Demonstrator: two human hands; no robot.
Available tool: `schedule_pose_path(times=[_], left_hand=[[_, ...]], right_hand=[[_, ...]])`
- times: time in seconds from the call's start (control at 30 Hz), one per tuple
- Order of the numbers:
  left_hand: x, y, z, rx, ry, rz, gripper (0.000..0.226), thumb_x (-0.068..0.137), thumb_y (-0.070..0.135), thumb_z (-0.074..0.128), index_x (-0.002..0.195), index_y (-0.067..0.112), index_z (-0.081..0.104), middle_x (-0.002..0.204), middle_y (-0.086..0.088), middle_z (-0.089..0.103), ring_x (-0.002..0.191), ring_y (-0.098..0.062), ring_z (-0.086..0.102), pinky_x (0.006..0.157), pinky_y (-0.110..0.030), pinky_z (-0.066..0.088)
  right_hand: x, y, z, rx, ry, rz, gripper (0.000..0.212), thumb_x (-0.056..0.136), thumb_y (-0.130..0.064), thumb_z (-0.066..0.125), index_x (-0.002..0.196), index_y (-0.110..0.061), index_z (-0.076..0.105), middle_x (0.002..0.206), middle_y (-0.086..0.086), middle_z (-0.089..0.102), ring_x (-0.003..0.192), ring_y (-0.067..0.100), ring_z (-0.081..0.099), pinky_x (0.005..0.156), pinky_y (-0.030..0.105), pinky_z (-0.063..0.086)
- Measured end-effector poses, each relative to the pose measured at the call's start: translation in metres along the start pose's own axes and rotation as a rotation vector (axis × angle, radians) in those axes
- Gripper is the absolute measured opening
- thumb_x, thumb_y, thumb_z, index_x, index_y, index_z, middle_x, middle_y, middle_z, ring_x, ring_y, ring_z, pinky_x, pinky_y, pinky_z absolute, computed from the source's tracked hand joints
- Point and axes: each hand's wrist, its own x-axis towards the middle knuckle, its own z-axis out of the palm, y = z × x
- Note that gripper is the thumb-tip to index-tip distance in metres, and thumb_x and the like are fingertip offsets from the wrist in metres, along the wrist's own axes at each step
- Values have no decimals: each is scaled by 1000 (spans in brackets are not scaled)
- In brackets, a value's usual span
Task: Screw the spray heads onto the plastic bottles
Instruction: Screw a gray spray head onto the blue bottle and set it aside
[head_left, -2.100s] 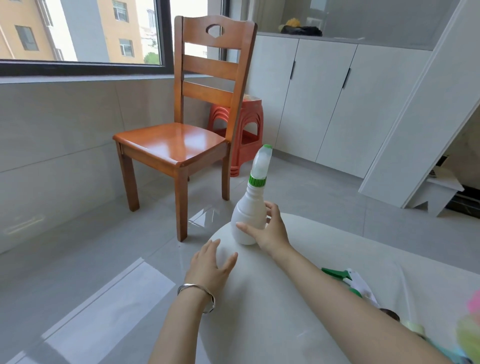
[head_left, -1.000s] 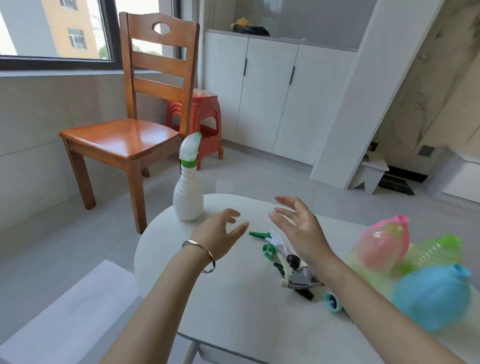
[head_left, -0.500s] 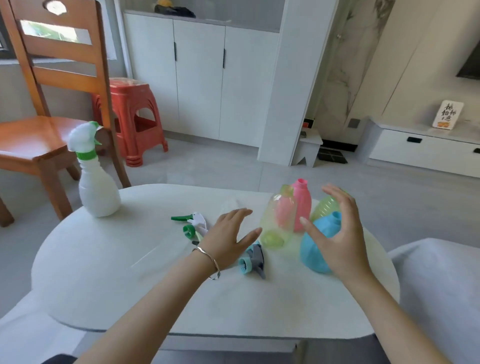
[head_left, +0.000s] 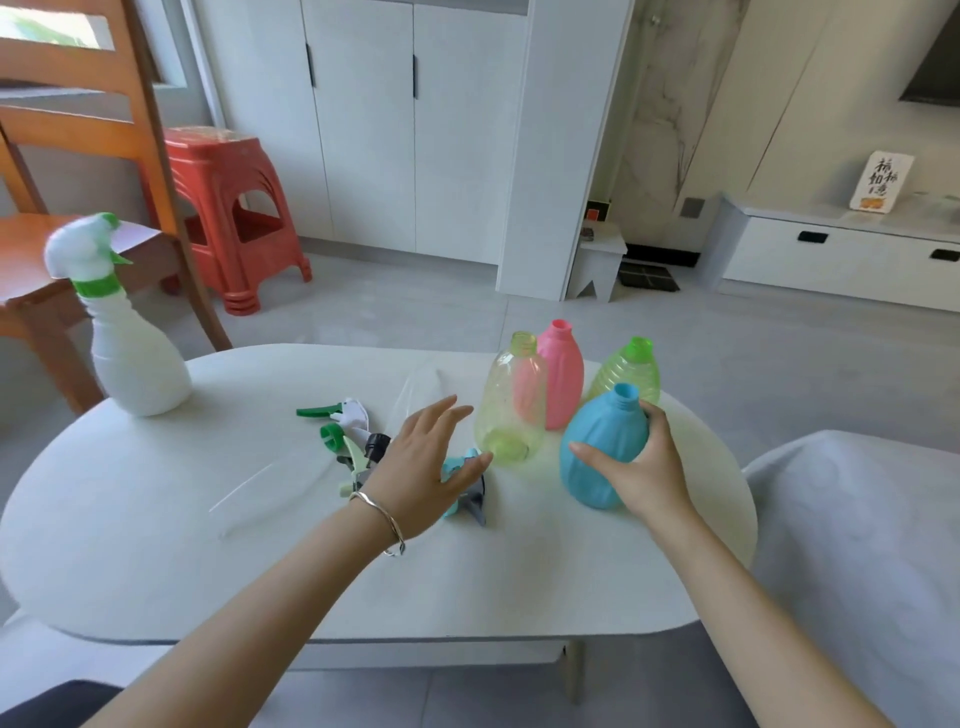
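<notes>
Holding the blue bottle (head_left: 602, 441) from its right side with the right hand (head_left: 644, 478): thumb across the front, fingers curled round the back and mostly hidden. Holding nothing with the left hand (head_left: 426, 467): fingers straight and spread, just over a teal spray head (head_left: 470, 501) and covering most of it. Cannot tell if touching it.

Just left of that hand, a little heap of more spray heads: a green-and-white spray head (head_left: 345, 413) and a black-collared spray head (head_left: 376, 444), hard to tell apart where piled up. Near them, thin clear tubes (head_left: 249, 483) lying on the counter (head_left: 156, 545), faint and hard to see.

Close behind the blue bottle, three more bottles standing with open necks: a clear yellow bottle (head_left: 511, 405), a pink bottle (head_left: 563, 379) partly behind it, and a green bottle (head_left: 628, 371) partly behind the blue one. Cannot see inside the blue or the pink.

At the far left end of the counter, well apart from both hands, a white bottle (head_left: 137, 358) with a white-and-green spray head on top. Behind it, a wooden chair (head_left: 78, 130), cut off at the edge, and a red stool (head_left: 228, 208).
</notes>
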Motion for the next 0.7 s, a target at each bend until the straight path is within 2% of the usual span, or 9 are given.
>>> schedule_pose_path(times=[0.1, 0.2, 0.27, 0.37, 0.47, 0.53, 0.57, 0.63, 0.7], left_hand=[[-4, 2, 1, -34, 14, 4, 62, 89, 45, 54, 142, 23, 31, 156, 2, 18, 142, -17, 18, 113, -29, 18], [-10, 6, 2, -101, 25, -21, 79, 81, 50, 61, 145, 23, 24, 157, 1, 10, 144, -15, 13, 116, -31, 15], [-13, 9, -1, -175, 34, -11, 90, 73, 58, 62, 145, 23, 22, 155, 3, 13, 143, -12, 13, 118, -33, 16], [-17, 12, -10, -348, 55, -18, 92, 64, 67, 63, 141, 31, 27, 145, 11, 29, 137, -6, 24, 113, -28, 23], [-21, 8, -17, -464, 32, -48, 84, 63, 58, 73, 135, 31, 37, 135, 12, 46, 126, -5, 43, 108, -28, 35], [-25, 4, -21, -562, -8, -70, 84, 59, 53, 76, 131, 30, 42, 124, 10, 56, 112, -7, 59, 96, -31, 50], [-27, 1, -24, -592, -14, -78, 83, 57, 54, 77, 129, 30, 43, 119, 10, 60, 105, -7, 63, 87, -30, 55], [-30, -5, -30, -601, -3, -91, 80, 53, 55, 76, 124, 32, 46, 109, 12, 64, 94, -3, 66, 73, -24, 57], [-31, -15, -42, -620, 19, -125, 77, 51, 56, 76, 119, 31, 50, 102, 10, 65, 85, 0, 67, 63, -18, 54]], right_hand=[[-6, -10, 1, 89, 44, 20, 75, 61, -24, 87, 123, -18, 46, 116, 0, 60, 103, 20, 60, 86, 36, 51], [-17, -31, 1, 327, 65, 37, 65, 62, -27, 86, 117, -21, 52, 102, -8, 65, 93, 10, 66, 69, 18, 51], [-26, -48, 5, 423, 12, 4, 61, 62, -28, 86, 115, -23, 55, 101, -9, 67, 87, 4, 67, 64, 13, 51], [-45, -66, 18, 486, -120, -25, 65, 57, -32, 85, 114, -21, 57, 105, -3, 69, 88, 5, 68, 67, 17, 53], [-57, -74, 32, 526, -206, 35, 72, 51, -39, 83, 117, -21, 57, 110, 1, 69, 97, 13, 68, 81, 30, 56], [-63, -78, 41, 555, -285, 77, 71, 51, -40, 82, 117, -25, 57, 112, 1, 69, 101, 16, 67, 85, 34, 55], [-66, -79, 46, 563, -339, 84, 68, 53, -40, 81, 115, -27, 57, 112, 0, 69, 100, 15, 68, 82, 32, 56], [-70, -80, 55, 557, -457, 76, 63, 58, -40, 80, 116, -28, 56, 111, -1, 70, 97, 12, 69, 73, 25, 56], [-68, -80, 60, 522, -566, 60, 64, 64, -45, 76, 121, -26, 55, 117, -1, 67, 101, 10, 67, 77, 24, 55]])
